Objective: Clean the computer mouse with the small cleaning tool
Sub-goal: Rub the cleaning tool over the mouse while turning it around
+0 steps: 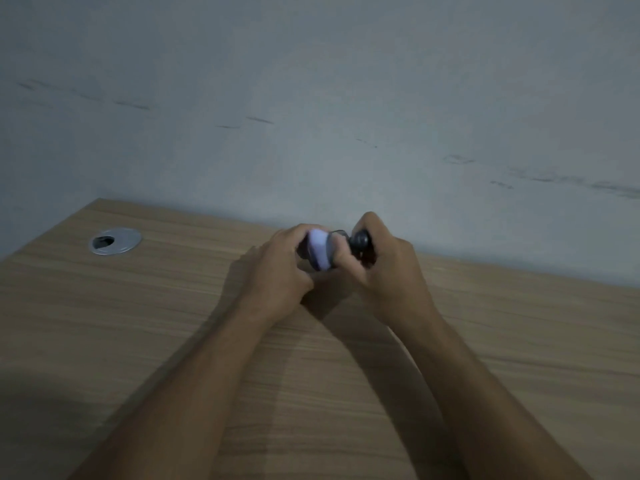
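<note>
Fingers of left hand wrapped round pale mouse; right hand gripping dark cleaning tool. Keep mouse steady, short light strokes, tool tip on seams.

No text, label, brand or number can be read on anything here.

wall: grey, scuffed | desk: wood, metal grommet | dim

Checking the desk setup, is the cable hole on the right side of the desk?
No, the metal-ringed cable hole sits on the far left of the desk, left of both hands.
</note>
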